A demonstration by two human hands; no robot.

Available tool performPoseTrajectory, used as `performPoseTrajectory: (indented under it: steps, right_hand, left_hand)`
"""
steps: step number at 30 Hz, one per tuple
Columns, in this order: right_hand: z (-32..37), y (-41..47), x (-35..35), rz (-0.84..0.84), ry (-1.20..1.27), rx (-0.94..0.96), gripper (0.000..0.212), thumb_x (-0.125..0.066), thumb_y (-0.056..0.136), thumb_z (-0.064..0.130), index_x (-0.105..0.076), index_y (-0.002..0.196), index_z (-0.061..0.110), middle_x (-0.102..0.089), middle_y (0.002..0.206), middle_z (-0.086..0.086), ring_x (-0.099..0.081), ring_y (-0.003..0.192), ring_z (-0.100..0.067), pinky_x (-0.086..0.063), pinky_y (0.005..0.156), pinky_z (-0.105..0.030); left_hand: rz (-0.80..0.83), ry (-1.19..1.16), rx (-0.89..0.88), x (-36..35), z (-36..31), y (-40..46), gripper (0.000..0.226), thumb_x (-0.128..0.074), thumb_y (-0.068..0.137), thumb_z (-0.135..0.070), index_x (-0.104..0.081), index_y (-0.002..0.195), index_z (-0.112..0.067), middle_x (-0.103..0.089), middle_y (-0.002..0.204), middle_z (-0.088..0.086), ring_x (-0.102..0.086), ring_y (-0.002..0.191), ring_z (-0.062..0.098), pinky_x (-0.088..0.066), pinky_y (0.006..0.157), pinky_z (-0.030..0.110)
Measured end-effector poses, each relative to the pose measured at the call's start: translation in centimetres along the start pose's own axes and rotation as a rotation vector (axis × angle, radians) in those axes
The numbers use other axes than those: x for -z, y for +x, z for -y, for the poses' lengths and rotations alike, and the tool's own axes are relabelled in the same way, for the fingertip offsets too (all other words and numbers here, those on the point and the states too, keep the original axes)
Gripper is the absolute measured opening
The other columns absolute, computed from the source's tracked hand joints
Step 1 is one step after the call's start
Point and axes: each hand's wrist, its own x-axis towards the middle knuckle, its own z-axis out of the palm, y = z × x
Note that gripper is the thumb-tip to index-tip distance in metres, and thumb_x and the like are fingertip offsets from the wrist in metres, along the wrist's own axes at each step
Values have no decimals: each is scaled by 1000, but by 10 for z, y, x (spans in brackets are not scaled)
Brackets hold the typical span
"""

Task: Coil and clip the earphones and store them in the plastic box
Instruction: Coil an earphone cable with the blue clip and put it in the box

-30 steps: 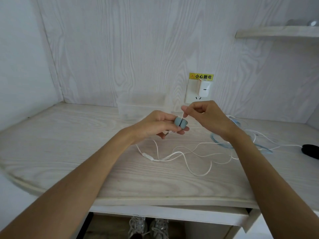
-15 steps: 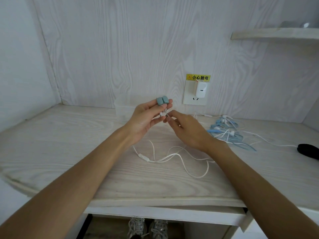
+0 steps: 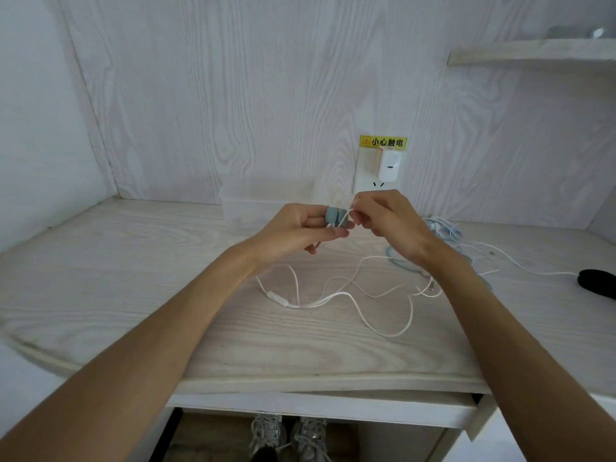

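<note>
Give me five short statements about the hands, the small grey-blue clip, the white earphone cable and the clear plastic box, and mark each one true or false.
1. The left hand holds the small grey-blue clip. True.
2. The white earphone cable is fully coiled. False: most of it lies loose on the pale wooden desk.
3. The right hand pinches the cable beside the clip. True.
4. The clear plastic box stands at the near desk edge. False: it stands at the back, by the wall.
5. The white charger lies on the desk. False: it is plugged into the wall socket.
</note>
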Motion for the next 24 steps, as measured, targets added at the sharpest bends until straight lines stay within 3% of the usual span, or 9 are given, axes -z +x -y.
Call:
performPoseTrajectory:
  steps: [4,7,10,13,17,19,22,24]
  right_hand:
    - [-2,0,5,59,53,-50,38,-47,90,10,-41,52,15,-38,49,10,-32,49,-4,-29,58,-22]
    - [-5,1,5,169,93,-126,36,-50,93,16,-44,58,15,-38,52,8,-32,51,-7,-30,57,-23]
    - [-8,1,6,275,270,-209,37,-50,97,28,-51,61,20,-32,51,9,-25,47,-7,-23,47,-21]
    - [-7,1,-1,258,276,-180,33,-44,99,34,-49,69,19,-32,51,9,-22,45,-5,-20,43,-18]
    - [-6,-1,-21,122,203,-156,37,-28,102,14,-50,73,20,-37,59,2,-29,42,-1,-23,41,-14]
    - [-7,-1,-28,94,170,-156,36,-26,104,24,-49,79,15,-42,64,-2,-32,39,1,-27,40,-12]
    - [-9,-2,-33,177,65,-134,24,-29,104,23,-51,101,15,-50,71,-1,-39,42,0,-33,43,-12]
    - [-8,-4,-37,267,-4,-113,17,-31,103,18,-47,106,21,-54,74,3,-44,52,-5,-38,52,-14]
  left_hand:
    - [178,35,66,0,-5,-4,26,-57,93,-11,-64,116,-21,-72,108,-10,-65,99,1,-40,56,13]
    - [268,4,97,0,-7,-6,24,-52,94,-6,-63,111,-19,-73,105,-6,-65,88,-2,-38,51,13]
    - [266,-143,120,3,-11,-5,24,-46,94,-3,-65,105,-14,-74,95,-4,-64,76,-3,-35,47,12]
    - [252,-348,124,6,-13,-5,26,-44,92,-2,-66,101,-13,-74,91,-4,-64,74,-3,-38,48,10]
    - [164,-467,83,4,-9,-2,25,-53,93,-8,-66,113,-13,-71,112,-3,-65,93,-2,-49,57,7]
    - [70,-525,56,4,-5,2,26,-54,93,-10,-65,116,-14,-70,115,-3,-65,97,-2,-51,63,7]
    - [-105,-609,2,8,-1,6,26,-54,94,-10,-63,118,-12,-68,118,-4,-63,107,0,-51,69,9]
    - [-202,-537,-43,9,1,6,23,-54,94,-10,-64,115,-16,-68,118,-6,-61,110,0,-51,71,11]
